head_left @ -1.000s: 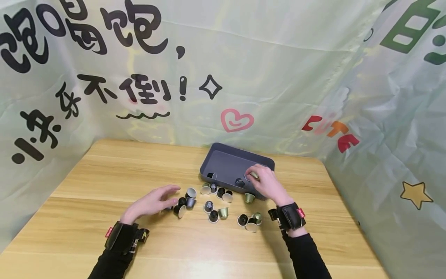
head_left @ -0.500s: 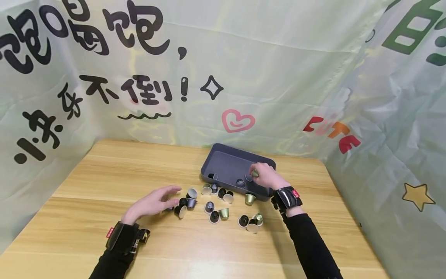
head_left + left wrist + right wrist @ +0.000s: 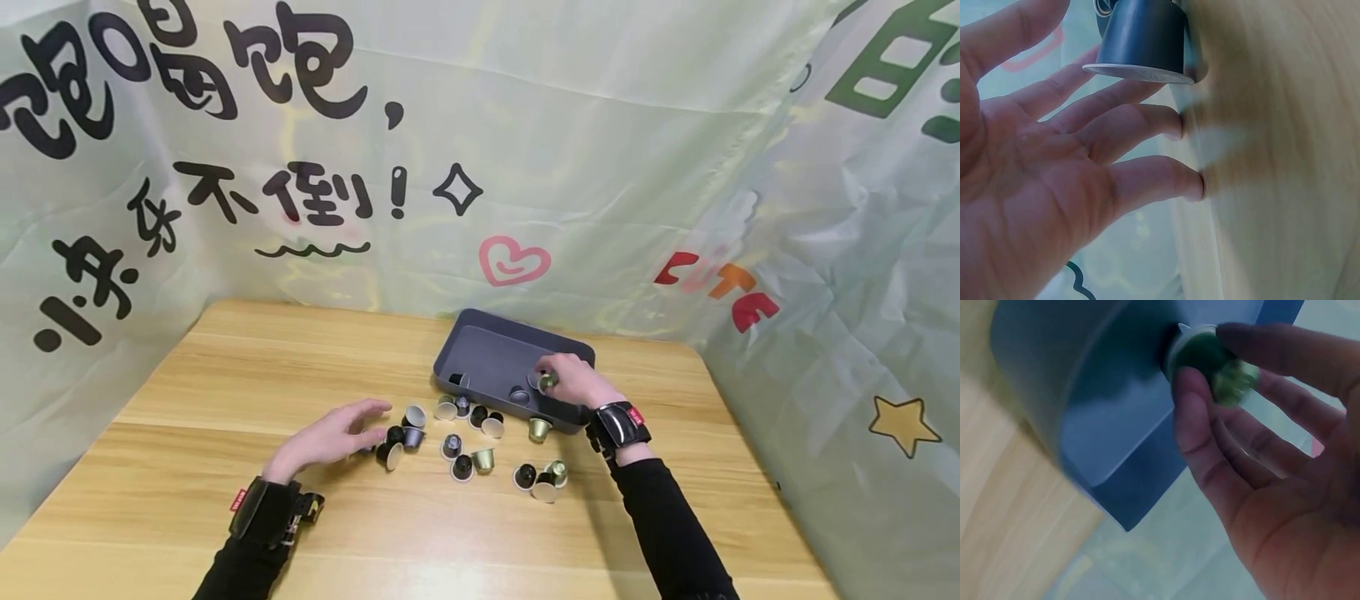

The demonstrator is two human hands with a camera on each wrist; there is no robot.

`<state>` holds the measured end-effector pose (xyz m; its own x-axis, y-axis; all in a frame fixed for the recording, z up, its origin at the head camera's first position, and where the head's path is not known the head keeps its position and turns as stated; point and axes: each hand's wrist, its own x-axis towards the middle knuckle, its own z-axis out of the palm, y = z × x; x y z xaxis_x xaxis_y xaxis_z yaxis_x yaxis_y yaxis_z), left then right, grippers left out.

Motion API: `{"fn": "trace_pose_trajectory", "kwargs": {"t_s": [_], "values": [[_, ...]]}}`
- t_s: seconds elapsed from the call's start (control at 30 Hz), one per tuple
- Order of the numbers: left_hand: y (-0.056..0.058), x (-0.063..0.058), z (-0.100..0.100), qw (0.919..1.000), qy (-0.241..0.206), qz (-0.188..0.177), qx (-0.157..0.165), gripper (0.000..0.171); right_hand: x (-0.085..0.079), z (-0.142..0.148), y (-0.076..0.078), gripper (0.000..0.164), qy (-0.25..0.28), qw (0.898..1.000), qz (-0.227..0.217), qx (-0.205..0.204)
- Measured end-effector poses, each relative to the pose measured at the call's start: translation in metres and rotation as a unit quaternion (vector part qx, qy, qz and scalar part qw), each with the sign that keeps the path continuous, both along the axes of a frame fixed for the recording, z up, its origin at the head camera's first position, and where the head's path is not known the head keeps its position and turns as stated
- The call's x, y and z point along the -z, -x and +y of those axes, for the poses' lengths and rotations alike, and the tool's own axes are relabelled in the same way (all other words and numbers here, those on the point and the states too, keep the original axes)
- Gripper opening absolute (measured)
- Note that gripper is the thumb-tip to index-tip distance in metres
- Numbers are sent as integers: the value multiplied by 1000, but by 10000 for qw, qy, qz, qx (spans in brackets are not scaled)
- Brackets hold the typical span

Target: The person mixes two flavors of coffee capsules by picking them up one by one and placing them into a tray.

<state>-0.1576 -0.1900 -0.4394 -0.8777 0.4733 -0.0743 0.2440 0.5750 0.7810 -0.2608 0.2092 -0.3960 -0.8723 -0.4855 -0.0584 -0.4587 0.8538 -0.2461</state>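
My right hand (image 3: 576, 382) is over the right part of a dark grey tray (image 3: 487, 350). Its thumb and fingers pinch a green coffee capsule (image 3: 1235, 381), held low at the tray's floor with the rim side turned away from the palm. Beside it in the tray lie a few other capsules, among them a dark one (image 3: 518, 394). My left hand (image 3: 326, 435) hovers low over the table at the left, fingers loosely bent and holding nothing. A dark blue-grey capsule (image 3: 1144, 37) stands close by its fingers in the left wrist view.
Several black, green and grey capsules lie loose in front of the tray, such as a green capsule (image 3: 538, 429) by its near wall and a black capsule (image 3: 462, 467) mid-table. A printed cloth (image 3: 600, 167) hangs around the wooden table (image 3: 337, 533).
The right wrist has turned, and the green capsule has come down a little toward the tray's floor. My left hand has stayed in place.
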Motion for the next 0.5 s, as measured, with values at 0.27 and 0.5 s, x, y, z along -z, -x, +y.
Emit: {"fn": "trace_pose_trajectory", "kwargs": {"t_s": [0.27,0.5], "values": [[-1,1,0,10000,34,-12,-30,56,5,7,-21,43,1082,9911,730,276],[0,3,0,9999,81,77,37,59,15,10,-55,36,1989,9691,1341,573]]}}
